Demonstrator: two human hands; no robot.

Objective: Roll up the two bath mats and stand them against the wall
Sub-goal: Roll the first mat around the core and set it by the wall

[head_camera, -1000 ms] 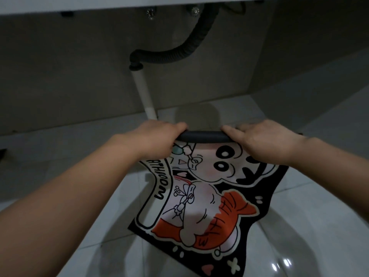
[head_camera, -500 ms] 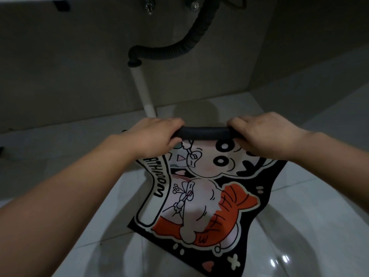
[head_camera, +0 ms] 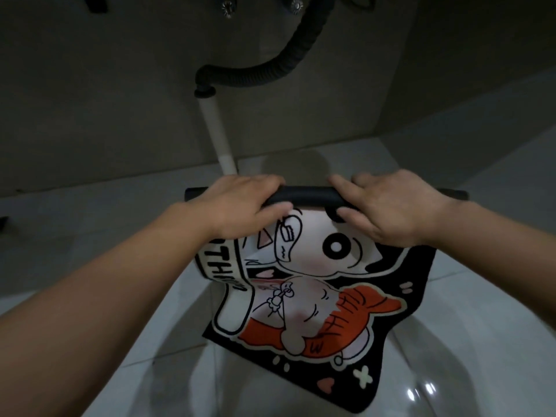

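A black bath mat (head_camera: 304, 299) with a white and orange cartoon print hangs from my hands above the tiled floor. Its top edge is wound into a thin black roll (head_camera: 307, 196) that runs between my hands and sticks out past both. My left hand (head_camera: 240, 203) grips the roll's left part, with the thumb under it. My right hand (head_camera: 388, 209) lies over the right part, with the fingers spread and the thumb curled under the roll. The mat's lower end curls onto the floor. No other mat is in view.
A black corrugated drain hose (head_camera: 270, 73) joins a white pipe (head_camera: 216, 136) that goes down to the floor just behind my left hand. The grey wall (head_camera: 105, 115) stands behind it, and a second wall (head_camera: 481, 70) meets it at the right. Glossy white floor tiles (head_camera: 466, 341) surround the mat.
The mat has been lifted and rolled a little further, so more of the print is wound in. My right hand's fingers have spread over the roll. Both hands stay on the top edge.
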